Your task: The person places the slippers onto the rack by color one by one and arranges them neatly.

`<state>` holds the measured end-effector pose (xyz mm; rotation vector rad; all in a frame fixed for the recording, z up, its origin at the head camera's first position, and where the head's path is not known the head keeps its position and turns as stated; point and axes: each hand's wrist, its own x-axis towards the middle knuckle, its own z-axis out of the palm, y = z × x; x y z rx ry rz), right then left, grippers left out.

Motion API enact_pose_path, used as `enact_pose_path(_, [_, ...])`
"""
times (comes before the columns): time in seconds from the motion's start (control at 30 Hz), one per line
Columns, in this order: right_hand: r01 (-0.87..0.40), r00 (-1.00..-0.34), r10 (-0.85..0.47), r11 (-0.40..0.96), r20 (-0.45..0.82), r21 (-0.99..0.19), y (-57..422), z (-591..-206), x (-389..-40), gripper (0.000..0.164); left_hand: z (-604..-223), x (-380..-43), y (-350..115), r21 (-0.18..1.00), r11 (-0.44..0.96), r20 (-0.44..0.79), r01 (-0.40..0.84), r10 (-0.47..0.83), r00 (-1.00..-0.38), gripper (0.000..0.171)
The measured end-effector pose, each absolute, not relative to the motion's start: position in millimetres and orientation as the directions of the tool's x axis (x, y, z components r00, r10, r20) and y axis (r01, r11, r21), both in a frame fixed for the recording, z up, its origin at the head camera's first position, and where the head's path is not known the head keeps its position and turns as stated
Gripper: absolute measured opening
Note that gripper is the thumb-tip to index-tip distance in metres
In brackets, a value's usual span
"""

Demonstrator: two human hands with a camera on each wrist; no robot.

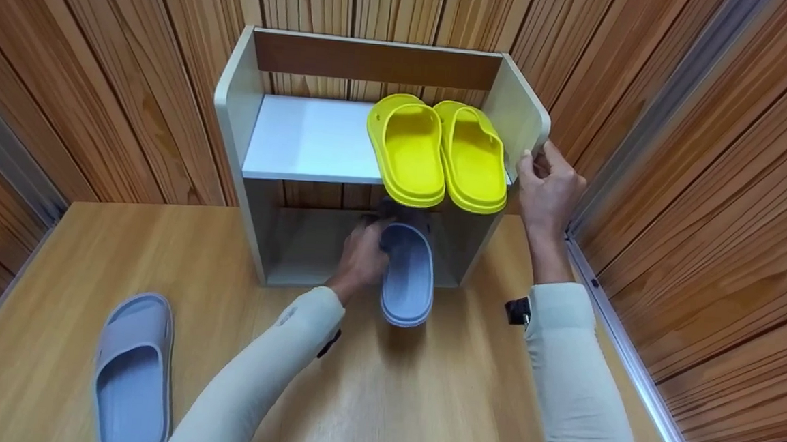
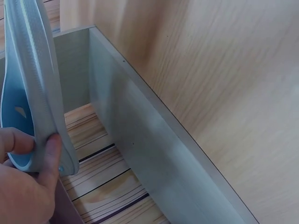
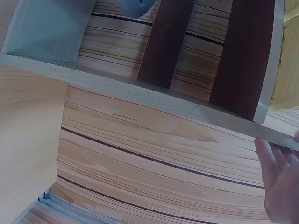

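Note:
In the head view, my left hand [image 1: 362, 257] grips a grey-blue slipper [image 1: 407, 276] by the side of its strap. That slipper's toe end is inside the lower compartment of a small shoe rack [image 1: 236, 116], while its heel juts out over the floor. The left wrist view shows the thumb and a finger of the left hand [image 2: 28, 191] pinching the slipper [image 2: 39, 84] near the strap's edge. My right hand [image 1: 554, 193] holds the front edge of the rack's right side panel [image 1: 524, 109], thumb on the inner side.
A pair of yellow slippers [image 1: 411, 150] sits on the right half of the white upper shelf [image 1: 313, 137], heels overhanging its front. Another grey slipper [image 1: 132, 376] lies on the wooden floor [image 1: 327, 408] at left. Wood-panelled walls [image 1: 721, 220] stand behind and on both sides.

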<state>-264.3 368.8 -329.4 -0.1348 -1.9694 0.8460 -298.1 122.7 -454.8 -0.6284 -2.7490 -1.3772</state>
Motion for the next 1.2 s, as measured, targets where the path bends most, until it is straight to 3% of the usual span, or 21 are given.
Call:
enact_pose_path(0.17, [-0.241, -0.532, 0.410, 0.765, 0.741, -0.597, 368, -328, -265, 0.028, -460, -309, 130, 0.783, 0.520, 0.158, 0.341, 0.365, -0.918, 0.062])
enact_pose_path(0.43, [-0.286, -0.515, 0.402, 0.752, 0.757, -0.594, 363, -330, -265, 0.027, -468, -322, 136, 0.811, 0.444, 0.221, 0.382, 0.371, -0.902, 0.055])
enact_pose_path(0.77, [-0.276, -0.512, 0.409, 0.754, 0.755, -0.596, 368, -329, -267, 0.028, -472, -338, 161, 0.714, 0.509, 0.288, 0.480, 0.411, -0.865, 0.047])
enact_pose_path(1.03, [-0.240, -0.537, 0.422, 0.754, 0.731, -0.611, 366, -331, -263, 0.030, -479, -342, 176, 0.684, 0.503, 0.309, 0.529, 0.456, -0.834, 0.055])
enact_pose_path(1.2, [-0.238, -0.518, 0.421, 0.765, 0.745, -0.598, 366, -327, -264, 0.029, -480, -346, 184, 0.701, 0.495, 0.279, 0.514, 0.473, -0.836, 0.056])
